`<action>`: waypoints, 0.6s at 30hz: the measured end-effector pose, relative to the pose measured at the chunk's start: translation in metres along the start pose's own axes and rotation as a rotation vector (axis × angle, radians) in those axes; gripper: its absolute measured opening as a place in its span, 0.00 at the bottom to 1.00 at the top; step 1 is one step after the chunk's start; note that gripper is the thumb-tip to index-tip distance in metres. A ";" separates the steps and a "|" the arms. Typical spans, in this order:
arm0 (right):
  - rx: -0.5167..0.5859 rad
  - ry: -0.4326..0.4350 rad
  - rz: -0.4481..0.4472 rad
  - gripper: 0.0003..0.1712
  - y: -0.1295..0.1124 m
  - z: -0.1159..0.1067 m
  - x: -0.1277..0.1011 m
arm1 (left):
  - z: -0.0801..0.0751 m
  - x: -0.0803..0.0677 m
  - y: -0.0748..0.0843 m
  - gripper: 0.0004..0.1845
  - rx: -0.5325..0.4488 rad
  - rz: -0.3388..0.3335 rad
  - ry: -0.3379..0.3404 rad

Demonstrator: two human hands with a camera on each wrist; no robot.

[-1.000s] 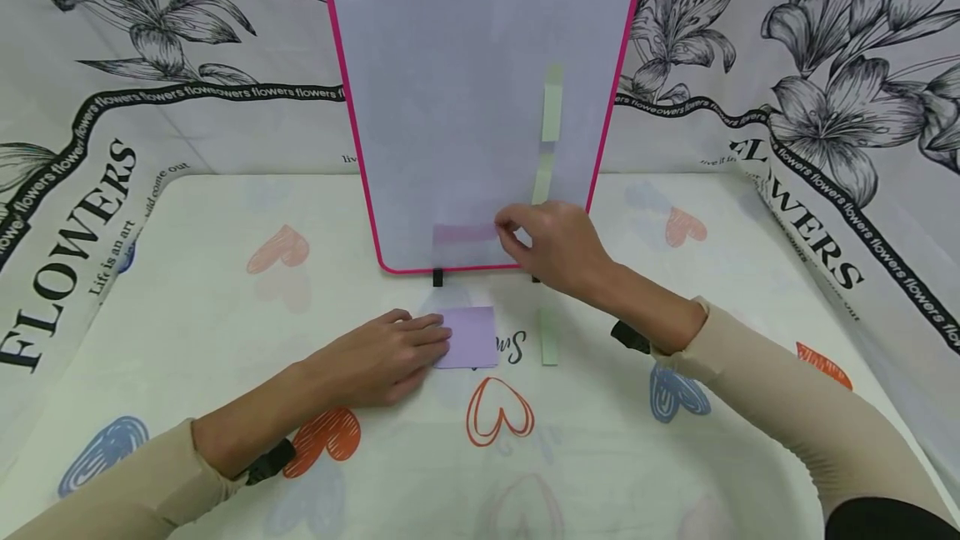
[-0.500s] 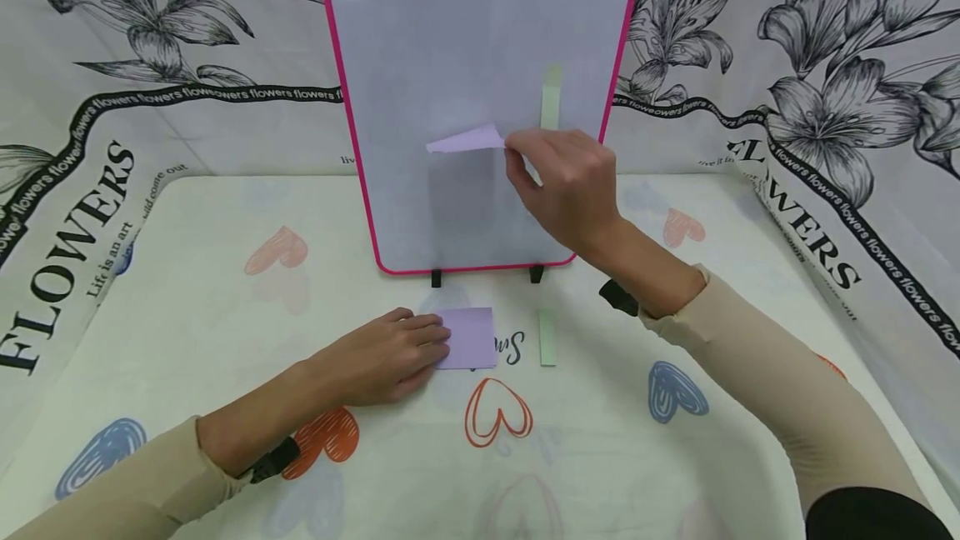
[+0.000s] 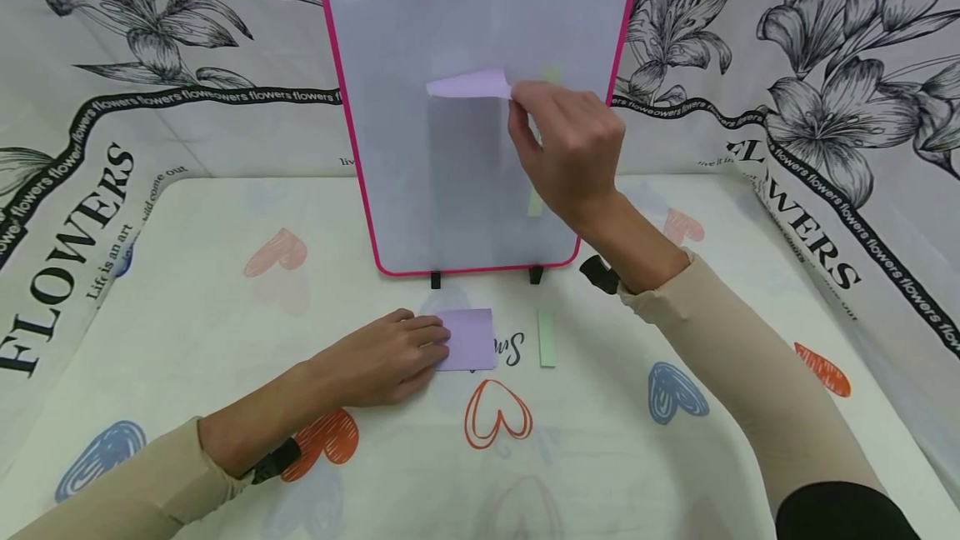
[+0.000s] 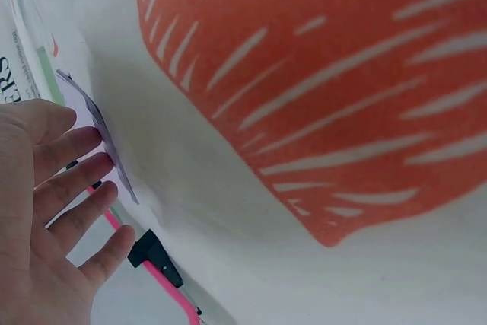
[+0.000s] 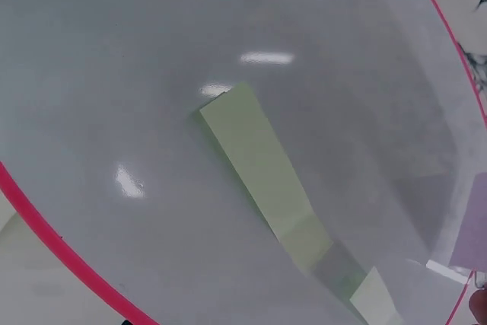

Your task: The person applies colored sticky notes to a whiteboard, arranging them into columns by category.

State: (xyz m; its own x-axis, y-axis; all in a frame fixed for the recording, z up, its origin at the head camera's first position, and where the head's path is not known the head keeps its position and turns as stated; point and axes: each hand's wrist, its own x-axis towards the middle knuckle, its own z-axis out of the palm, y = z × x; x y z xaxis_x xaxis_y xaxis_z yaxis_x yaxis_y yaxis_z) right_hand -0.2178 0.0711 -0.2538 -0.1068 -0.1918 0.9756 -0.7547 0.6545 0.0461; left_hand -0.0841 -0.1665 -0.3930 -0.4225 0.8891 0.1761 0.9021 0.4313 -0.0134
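Standing upright at the back of the bench (image 3: 225, 290) is the big pink-framed whiteboard (image 3: 420, 190), glossy, with a pale green paper strip (image 5: 262, 169) stuck on its right half. The single lilac sticky note (image 3: 471, 84) is curled and floppy, held up against the upper middle of the board; half a second ago it was lower, around mid-board, so it's gone up a fair bit. The right hand (image 3: 566, 148) pinches that note by its right edge between thumb and fingertips, rest of the fingers curled. Down on the heart-print cloth, the lilac sticky-note pad (image 3: 471, 340) hasn't moved, and the left hand (image 3: 382, 357) lies flat with straight fingers pressing its left edge. A second green strip (image 3: 547, 338) lies just right of the pad.
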 end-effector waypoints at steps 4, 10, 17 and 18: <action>-0.024 0.022 0.000 0.05 0.000 0.003 -0.001 | 0.000 0.000 0.000 0.09 0.002 -0.001 0.001; -0.050 0.036 0.010 0.04 0.000 0.006 -0.001 | 0.001 0.001 0.000 0.08 -0.004 -0.009 0.003; -0.062 0.034 0.001 0.05 0.001 0.009 -0.002 | 0.000 0.002 0.001 0.08 -0.011 -0.016 -0.003; -0.062 0.033 -0.003 0.05 0.002 0.009 -0.003 | 0.000 0.002 0.001 0.08 -0.010 -0.017 -0.002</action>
State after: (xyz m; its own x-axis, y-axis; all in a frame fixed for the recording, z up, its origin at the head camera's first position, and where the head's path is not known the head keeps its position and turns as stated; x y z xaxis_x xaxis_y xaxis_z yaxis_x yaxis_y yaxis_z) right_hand -0.2249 0.0659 -0.2586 -0.0828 -0.1704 0.9819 -0.7130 0.6985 0.0610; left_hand -0.0841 -0.1640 -0.3925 -0.4376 0.8821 0.1746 0.8958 0.4444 -0.0002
